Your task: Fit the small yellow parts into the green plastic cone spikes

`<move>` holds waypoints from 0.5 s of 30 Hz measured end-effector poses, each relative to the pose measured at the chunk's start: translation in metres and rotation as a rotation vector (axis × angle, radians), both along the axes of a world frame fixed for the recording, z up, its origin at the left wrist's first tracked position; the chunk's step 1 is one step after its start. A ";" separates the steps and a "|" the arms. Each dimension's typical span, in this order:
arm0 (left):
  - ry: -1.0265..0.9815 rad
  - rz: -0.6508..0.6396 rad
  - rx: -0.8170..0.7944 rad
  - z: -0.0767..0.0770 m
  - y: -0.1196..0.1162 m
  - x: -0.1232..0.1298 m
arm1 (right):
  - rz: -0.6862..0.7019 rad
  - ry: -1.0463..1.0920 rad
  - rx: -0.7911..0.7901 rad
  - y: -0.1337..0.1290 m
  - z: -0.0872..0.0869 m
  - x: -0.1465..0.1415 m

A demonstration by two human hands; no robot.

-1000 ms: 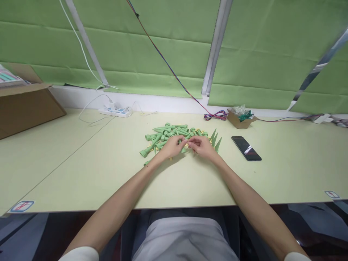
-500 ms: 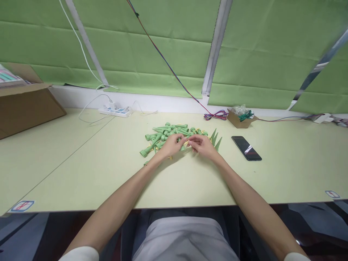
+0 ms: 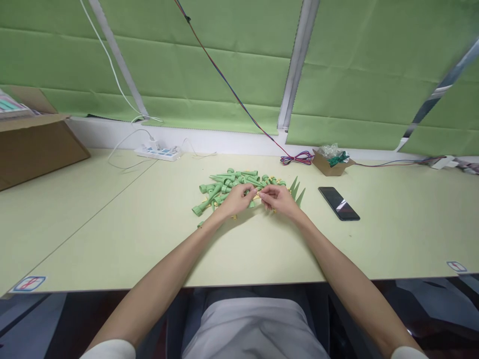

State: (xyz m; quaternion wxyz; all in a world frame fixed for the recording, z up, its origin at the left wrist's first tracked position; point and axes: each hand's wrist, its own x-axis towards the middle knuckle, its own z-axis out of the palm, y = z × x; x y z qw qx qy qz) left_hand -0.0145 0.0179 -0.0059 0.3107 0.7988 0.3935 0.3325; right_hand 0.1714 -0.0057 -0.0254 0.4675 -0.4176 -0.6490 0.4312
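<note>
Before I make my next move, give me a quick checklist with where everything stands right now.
1. Left hand at the heap of green, tapered, plastic-looking parts: ok, fingers bent over its near side.
2. Right hand close by: ok, fingertips facing the left hand's.
3. Firm grip on a piece: cannot tell, the fingers hide too much.
4. Green parts kept apart from the small yellow pieces: not ok, they lie mixed.
5. Flat black rectangular phone out of the way: ok, apart from both hands, on the right.
6. Coiled red-and-blue cable out of the way: ok, behind the heap.
</note>
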 end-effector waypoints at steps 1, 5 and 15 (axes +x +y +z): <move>0.001 -0.001 0.004 0.000 0.000 0.000 | 0.000 -0.002 0.001 0.000 0.000 0.000; 0.007 -0.003 0.000 0.000 0.000 0.001 | 0.000 -0.018 0.005 -0.001 0.002 -0.001; -0.020 -0.002 -0.034 0.001 -0.004 0.002 | -0.031 -0.109 0.048 -0.002 0.001 -0.001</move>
